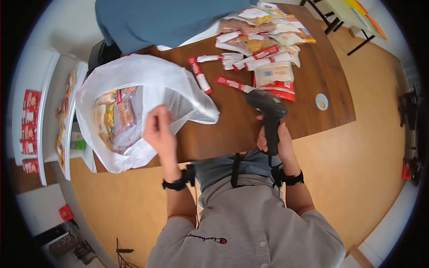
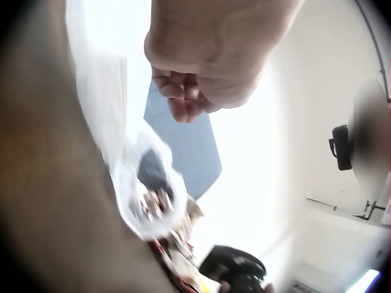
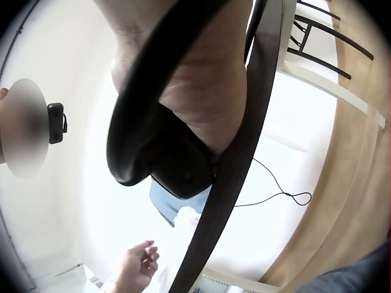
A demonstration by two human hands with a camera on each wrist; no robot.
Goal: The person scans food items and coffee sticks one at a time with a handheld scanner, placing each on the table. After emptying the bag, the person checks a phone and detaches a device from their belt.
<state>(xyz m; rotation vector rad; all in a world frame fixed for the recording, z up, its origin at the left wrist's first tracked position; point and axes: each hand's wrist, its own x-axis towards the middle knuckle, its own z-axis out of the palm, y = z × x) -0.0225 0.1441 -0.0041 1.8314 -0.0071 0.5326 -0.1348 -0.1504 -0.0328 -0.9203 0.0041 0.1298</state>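
Head view: right hand [image 1: 285, 145] grips scanner [image 1: 271, 117]; left hand [image 1: 160, 130] loosely curled, empty.
Brushing the bag [image 1: 167, 76] could slump its rim.

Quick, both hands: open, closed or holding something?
Left hand: open, fingers loosely curled, nothing seen in it.
Right hand: closed around the handle of the black scanner.
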